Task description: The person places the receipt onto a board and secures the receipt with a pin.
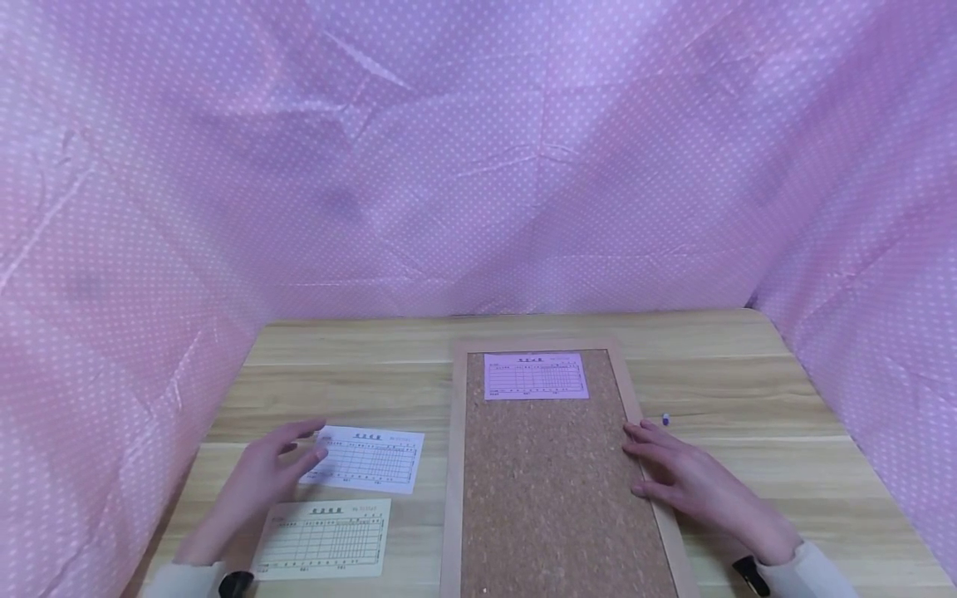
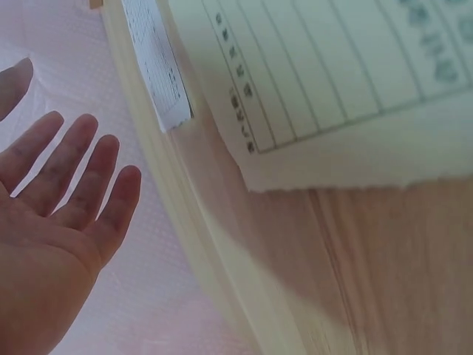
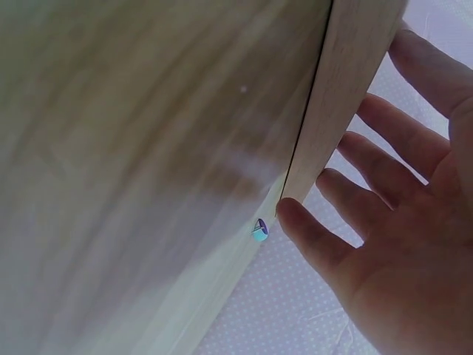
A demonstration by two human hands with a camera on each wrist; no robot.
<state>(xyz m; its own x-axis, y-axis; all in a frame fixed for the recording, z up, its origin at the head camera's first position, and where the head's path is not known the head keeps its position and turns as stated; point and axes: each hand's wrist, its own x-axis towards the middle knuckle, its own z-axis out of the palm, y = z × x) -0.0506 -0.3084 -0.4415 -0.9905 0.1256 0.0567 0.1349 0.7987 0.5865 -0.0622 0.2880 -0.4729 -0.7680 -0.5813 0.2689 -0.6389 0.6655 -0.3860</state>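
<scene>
The left hand (image 1: 265, 475), fingers spread, is at a white slip (image 1: 374, 461) toward the left edge of the table (image 1: 770, 390); whether they touch, I cannot tell. The right hand (image 1: 691, 480) rests spread fingers on the right edge of a corkboard (image 1: 553, 490), a purple slip (image 1: 534, 377) near its far edge.

The head view's bottom edge cuts off the near end of your board (image 1: 561, 498). Left of it, your left hand (image 1: 262, 473) hides part of the white slip (image 1: 370, 458). Right of the board, the tiny object (image 1: 666, 419) is too small for you to identify.
</scene>
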